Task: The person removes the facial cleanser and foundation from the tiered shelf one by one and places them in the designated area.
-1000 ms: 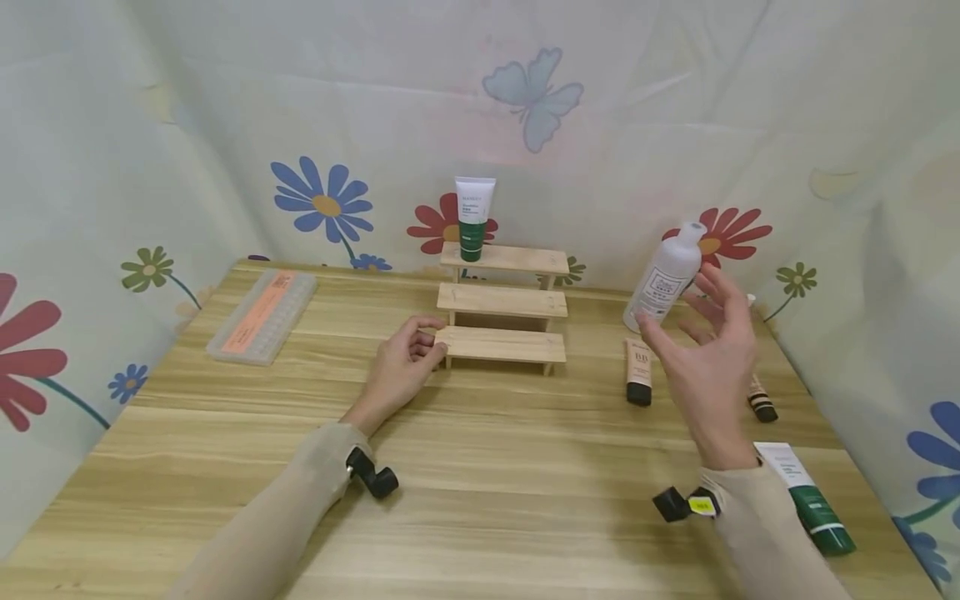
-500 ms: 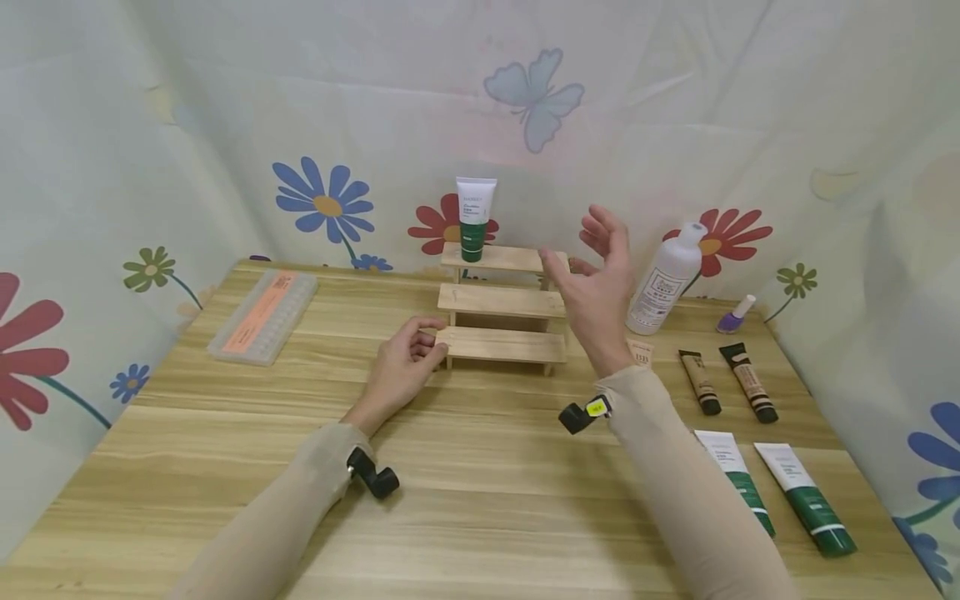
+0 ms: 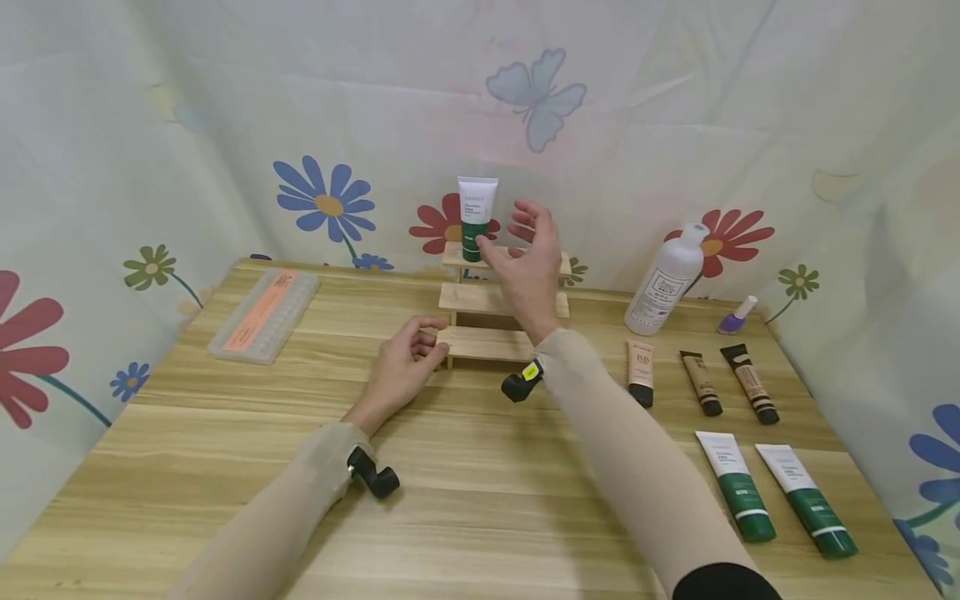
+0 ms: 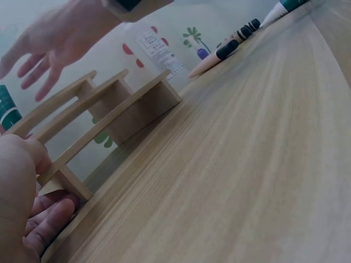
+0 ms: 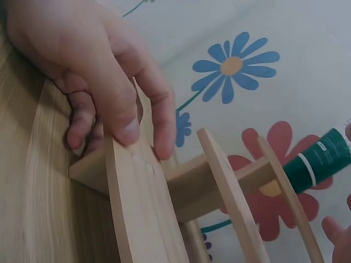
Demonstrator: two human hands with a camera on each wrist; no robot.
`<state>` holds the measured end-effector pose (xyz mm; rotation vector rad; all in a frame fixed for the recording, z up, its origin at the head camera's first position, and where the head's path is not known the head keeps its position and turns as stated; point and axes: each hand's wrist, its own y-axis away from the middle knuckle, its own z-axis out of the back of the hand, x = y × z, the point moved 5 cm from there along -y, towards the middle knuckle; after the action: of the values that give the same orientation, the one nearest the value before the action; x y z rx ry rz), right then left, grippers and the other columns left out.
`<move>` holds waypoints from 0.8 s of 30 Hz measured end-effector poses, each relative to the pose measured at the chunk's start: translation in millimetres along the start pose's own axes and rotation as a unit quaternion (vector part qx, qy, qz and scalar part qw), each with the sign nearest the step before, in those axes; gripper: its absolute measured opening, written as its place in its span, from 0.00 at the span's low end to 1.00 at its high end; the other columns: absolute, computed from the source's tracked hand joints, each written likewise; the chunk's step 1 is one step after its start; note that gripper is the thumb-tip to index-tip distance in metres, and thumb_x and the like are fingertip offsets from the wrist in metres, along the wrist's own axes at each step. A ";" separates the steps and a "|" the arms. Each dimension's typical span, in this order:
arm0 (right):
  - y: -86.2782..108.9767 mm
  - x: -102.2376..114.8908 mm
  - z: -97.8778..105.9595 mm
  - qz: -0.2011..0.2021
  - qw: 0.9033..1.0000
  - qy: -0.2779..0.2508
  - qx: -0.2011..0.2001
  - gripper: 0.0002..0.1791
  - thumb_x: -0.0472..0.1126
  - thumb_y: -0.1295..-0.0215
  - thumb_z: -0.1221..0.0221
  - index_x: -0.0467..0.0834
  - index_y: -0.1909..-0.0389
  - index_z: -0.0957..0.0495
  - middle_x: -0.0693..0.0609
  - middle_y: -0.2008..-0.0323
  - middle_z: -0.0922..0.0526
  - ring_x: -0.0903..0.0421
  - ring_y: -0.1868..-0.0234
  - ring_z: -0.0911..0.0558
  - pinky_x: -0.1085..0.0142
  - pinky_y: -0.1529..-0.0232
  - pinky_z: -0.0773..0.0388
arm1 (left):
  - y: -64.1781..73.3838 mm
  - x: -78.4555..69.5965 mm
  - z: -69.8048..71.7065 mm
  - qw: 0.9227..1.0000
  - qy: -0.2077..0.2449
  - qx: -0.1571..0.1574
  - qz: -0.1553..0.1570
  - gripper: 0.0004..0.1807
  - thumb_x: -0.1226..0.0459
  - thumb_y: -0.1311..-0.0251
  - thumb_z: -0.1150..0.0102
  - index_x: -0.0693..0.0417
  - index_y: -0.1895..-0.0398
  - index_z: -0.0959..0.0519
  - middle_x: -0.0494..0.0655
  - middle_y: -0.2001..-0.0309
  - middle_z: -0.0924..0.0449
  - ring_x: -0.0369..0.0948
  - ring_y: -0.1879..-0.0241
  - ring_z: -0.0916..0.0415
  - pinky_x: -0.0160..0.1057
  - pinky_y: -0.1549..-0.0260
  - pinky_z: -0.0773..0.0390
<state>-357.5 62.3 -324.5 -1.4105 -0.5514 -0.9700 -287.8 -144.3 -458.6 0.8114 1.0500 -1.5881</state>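
A small three-step wooden display stand [image 3: 483, 341] is at the back middle of the table. My left hand [image 3: 399, 367] pinches the left end of its lowest step, thumb [image 5: 129, 129] on top and some fingers [image 4: 52, 222] curled beneath. On the top step stands a white and green squeeze tube [image 3: 477, 204], upright on its cap. My right hand [image 3: 531, 271] is just right of this tube, its fingers spread and relaxed, holding nothing. In the head view its thumb overlaps the tube's lower part; whether they touch I cannot tell.
At the right lie two larger green-white tubes [image 3: 738, 492], a BB cream tube [image 3: 641, 367] and two small dark-capped tubes [image 3: 701, 382]. Behind them stand a white bottle [image 3: 663, 287] and a purple nail polish bottle [image 3: 737, 317]. A clear compartment case [image 3: 264, 317] lies at left.
My right hand has moved left from beside the white bottle, across to the tube on the top step, uncovering the things at right. My left hand has stayed on the stand.
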 end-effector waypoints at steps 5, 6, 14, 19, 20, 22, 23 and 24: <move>-4.1 -3.9 -20.8 0.003 1.000 -0.005 0.001 0.40 0.40 0.32 0.21 0.41 0.25 0.30 0.34 0.34 0.23 0.38 0.36 0.16 0.43 0.39 0.14 | 0.2 -0.2 0.1 1.000 -0.002 -0.001 0.001 0.17 0.60 0.20 0.35 0.45 0.33 0.19 0.49 0.55 0.10 0.45 0.59 0.14 0.37 0.61 0.18; -5.2 -4.8 -23.7 0.002 1.000 -0.006 0.000 0.40 0.39 0.32 0.21 0.41 0.25 0.31 0.34 0.35 0.23 0.38 0.38 0.16 0.43 0.40 0.13 | 0.2 -0.2 0.1 1.000 -0.001 -0.002 0.000 0.17 0.60 0.20 0.35 0.45 0.33 0.19 0.49 0.55 0.10 0.45 0.59 0.14 0.37 0.61 0.18; -10.7 -9.9 -35.9 -0.008 1.000 -0.001 0.000 0.38 0.37 0.32 0.23 0.40 0.27 0.32 0.38 0.40 0.20 0.42 0.43 0.15 0.46 0.43 0.12 | -1.2 -0.3 0.7 1.000 0.008 0.000 -0.003 0.17 0.61 0.20 0.35 0.46 0.32 0.19 0.51 0.55 0.10 0.45 0.60 0.14 0.35 0.61 0.17; -11.9 -11.9 -40.7 -0.015 1.000 0.014 0.003 0.36 0.37 0.30 0.24 0.41 0.28 0.32 0.41 0.42 0.19 0.47 0.45 0.16 0.58 0.45 0.12 | -1.4 1.1 1.2 1.000 0.005 -0.001 -0.002 0.17 0.61 0.20 0.34 0.46 0.33 0.19 0.50 0.55 0.11 0.44 0.60 0.14 0.35 0.61 0.17; -12.0 -12.2 -41.6 -0.017 1.000 0.016 0.003 0.35 0.37 0.30 0.24 0.42 0.28 0.32 0.42 0.43 0.18 0.48 0.46 0.16 0.60 0.45 0.13 | -1.4 1.2 1.2 1.000 0.005 -0.002 -0.002 0.17 0.61 0.20 0.34 0.46 0.33 0.19 0.50 0.55 0.11 0.44 0.59 0.14 0.35 0.61 0.17; -12.0 -11.9 -42.6 -0.017 1.000 0.018 0.003 0.34 0.37 0.29 0.25 0.42 0.29 0.31 0.42 0.44 0.18 0.49 0.47 0.17 0.61 0.46 0.13 | -1.3 1.3 0.9 1.000 0.005 -0.002 -0.002 0.17 0.61 0.21 0.34 0.46 0.33 0.19 0.50 0.55 0.11 0.44 0.59 0.14 0.34 0.60 0.17; -12.0 -11.5 -42.8 -0.017 1.000 0.019 0.002 0.33 0.37 0.29 0.25 0.42 0.30 0.31 0.42 0.45 0.17 0.50 0.48 0.17 0.62 0.46 0.14 | -1.3 1.3 0.8 1.000 0.005 -0.002 -0.002 0.17 0.61 0.21 0.34 0.46 0.33 0.19 0.50 0.55 0.10 0.44 0.58 0.14 0.34 0.60 0.17; -12.0 -11.2 -42.6 -0.016 1.000 0.021 0.001 0.33 0.37 0.29 0.25 0.42 0.30 0.31 0.42 0.45 0.17 0.50 0.48 0.17 0.62 0.46 0.14 | -1.3 1.1 0.6 1.000 0.006 -0.002 -0.002 0.17 0.62 0.21 0.34 0.46 0.33 0.19 0.50 0.55 0.10 0.44 0.58 0.14 0.34 0.60 0.17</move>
<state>-382.6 25.0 -332.6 -1.3795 -0.5461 -1.0220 -289.4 -145.2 -459.1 0.8185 1.0642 -1.5852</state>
